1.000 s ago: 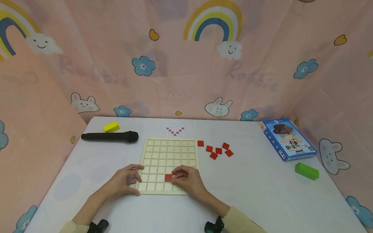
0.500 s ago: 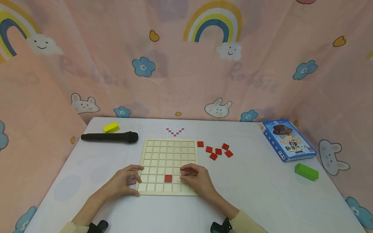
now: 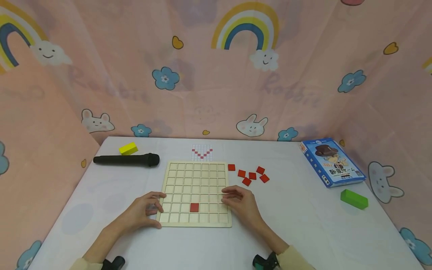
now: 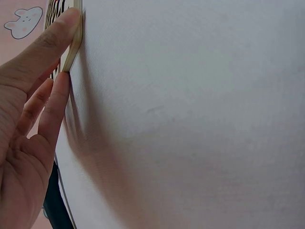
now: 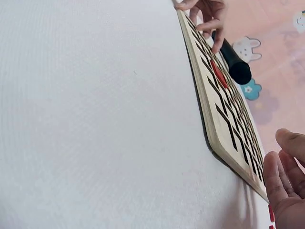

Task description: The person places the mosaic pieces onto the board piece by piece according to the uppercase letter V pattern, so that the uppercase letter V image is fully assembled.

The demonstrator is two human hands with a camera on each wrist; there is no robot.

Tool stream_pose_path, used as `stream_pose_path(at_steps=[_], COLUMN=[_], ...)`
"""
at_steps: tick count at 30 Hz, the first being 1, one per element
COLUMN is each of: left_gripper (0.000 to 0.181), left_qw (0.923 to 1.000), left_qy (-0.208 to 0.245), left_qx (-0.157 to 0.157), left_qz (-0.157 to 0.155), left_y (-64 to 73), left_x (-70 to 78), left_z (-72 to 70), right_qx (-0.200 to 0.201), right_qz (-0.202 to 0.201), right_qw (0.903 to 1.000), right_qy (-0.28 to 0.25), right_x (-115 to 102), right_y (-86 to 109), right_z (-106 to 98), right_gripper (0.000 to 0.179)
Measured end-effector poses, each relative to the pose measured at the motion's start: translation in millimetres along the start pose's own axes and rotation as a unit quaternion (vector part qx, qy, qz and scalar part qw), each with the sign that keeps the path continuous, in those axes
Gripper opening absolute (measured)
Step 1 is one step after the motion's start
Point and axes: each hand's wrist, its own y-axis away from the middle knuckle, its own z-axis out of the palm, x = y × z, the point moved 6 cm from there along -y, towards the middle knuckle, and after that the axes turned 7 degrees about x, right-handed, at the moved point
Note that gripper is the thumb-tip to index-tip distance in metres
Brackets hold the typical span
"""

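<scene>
A pale wooden grid board (image 3: 181, 180) lies on the white table, with one red square tile (image 3: 194, 207) in a cell of its second row from the bottom. My left hand (image 3: 146, 210) rests against the board's left edge, thumb by the near corner; the left wrist view shows the thumb and a fingertip touching the rim. Over the board's right edge is my right hand (image 3: 240, 204). In the right wrist view its thumb and fingers (image 5: 270, 171) stand apart, with nothing between them. Several loose red tiles (image 3: 252, 176) lie beyond it, right of the board.
Behind the board, a small grid card (image 3: 202, 152) shows a red V pattern. A black microphone (image 3: 126, 160) and a yellow block (image 3: 128, 148) lie at the back left. A blue box (image 3: 334, 161) and a green block (image 3: 354, 199) lie at the right.
My right hand has moved away from the red tile on the board, rightward to the board's right edge. The tile stays in its cell, and the left hand has kept its place.
</scene>
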Motion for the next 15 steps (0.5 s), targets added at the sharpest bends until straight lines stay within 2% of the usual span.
stream_pose_path(at_steps=[6,15], left_gripper=[0.036,0.037], left_qw=[1.0,1.0], left_qy=[0.004,0.005], left_qx=[-0.002,-0.002], left_qz=[0.003,0.007], left_y=[0.4,0.6], left_x=[-0.2,-2.1], left_z=[0.5,0.6], right_qx=[0.037,0.075], right_qz=[0.013,-0.005], right_qw=[0.9991,0.997], right_qy=[0.014,0.02], right_x=[5,7], right_y=[-6.1,-13.2], right_z=[-23,-57], right_gripper=[0.029,0.03])
